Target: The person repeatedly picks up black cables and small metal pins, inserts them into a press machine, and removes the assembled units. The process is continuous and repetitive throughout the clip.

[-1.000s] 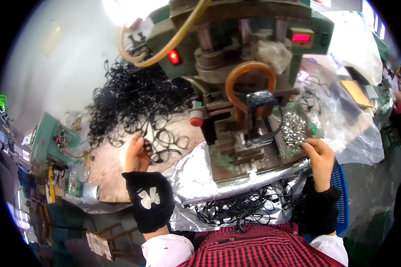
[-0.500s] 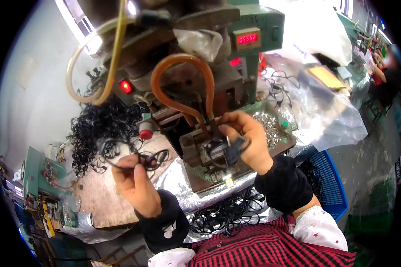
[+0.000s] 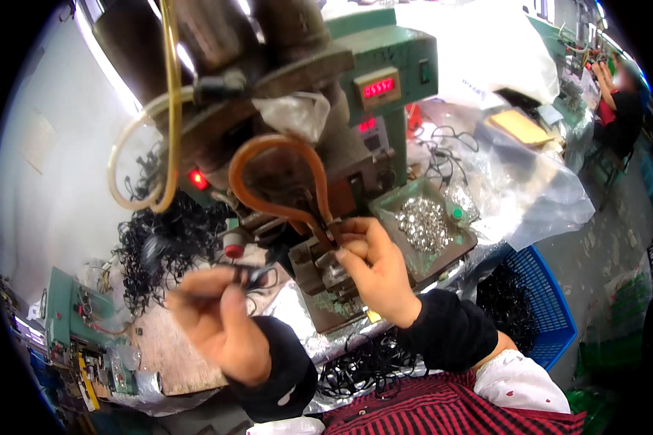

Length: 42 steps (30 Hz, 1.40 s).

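Observation:
My left hand is raised over the left part of the bench, its thumb and fingers closed on a black cable. Motion smears the cable, so its end is unclear. At the bench press, my right hand pinches at the metal die block, just below the ends of a looped orange tube. Whatever lies between those right fingertips is hidden. Beside that hand, small shiny metal parts fill a green tray.
A large heap of black cables lies at the left by the wall. More cables rest on foil in front of me. A blue basket holding cables stands at right. Clear plastic sheeting covers the right bench; another person sits beyond.
The dark cable piece seen in my right hand is out of sight; that hand now pinches at the die. My left hand still holds its cable. The whole view has shifted.

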Each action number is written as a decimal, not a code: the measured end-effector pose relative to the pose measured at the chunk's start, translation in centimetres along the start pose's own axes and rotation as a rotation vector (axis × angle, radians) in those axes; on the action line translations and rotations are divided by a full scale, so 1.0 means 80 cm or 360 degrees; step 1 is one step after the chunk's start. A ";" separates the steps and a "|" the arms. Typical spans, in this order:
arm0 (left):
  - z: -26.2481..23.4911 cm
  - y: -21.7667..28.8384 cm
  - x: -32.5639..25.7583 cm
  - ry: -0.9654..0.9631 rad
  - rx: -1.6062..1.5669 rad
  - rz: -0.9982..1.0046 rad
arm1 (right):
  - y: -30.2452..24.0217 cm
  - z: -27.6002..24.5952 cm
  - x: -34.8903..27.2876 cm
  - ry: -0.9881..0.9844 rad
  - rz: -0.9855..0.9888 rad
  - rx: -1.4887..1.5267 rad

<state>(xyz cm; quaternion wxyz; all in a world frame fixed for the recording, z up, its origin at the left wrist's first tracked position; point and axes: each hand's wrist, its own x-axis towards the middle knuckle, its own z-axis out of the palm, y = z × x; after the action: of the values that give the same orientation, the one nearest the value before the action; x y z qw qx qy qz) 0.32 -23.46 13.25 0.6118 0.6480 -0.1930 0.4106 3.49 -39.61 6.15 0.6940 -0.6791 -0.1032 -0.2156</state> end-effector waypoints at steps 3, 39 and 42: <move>0.011 -0.028 0.011 0.0037 -0.0092 0.0030 | -0.003 0.003 -0.007 -0.0069 0.0162 0.0151; 0.051 -0.010 -0.039 -0.0406 0.0054 -0.0492 | 0.117 -0.125 0.034 -0.0348 -0.0726 -0.1885; 0.047 -0.004 -0.050 -0.0388 0.0103 -0.0402 | 0.129 -0.133 0.060 -0.0307 -0.0751 -0.2040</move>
<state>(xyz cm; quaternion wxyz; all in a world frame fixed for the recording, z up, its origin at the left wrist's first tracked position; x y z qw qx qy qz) -0.72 -28.00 10.30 0.6093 0.7314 -0.1694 0.2549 10.67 -51.00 -1.60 0.0778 -0.9310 -0.1617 -0.3179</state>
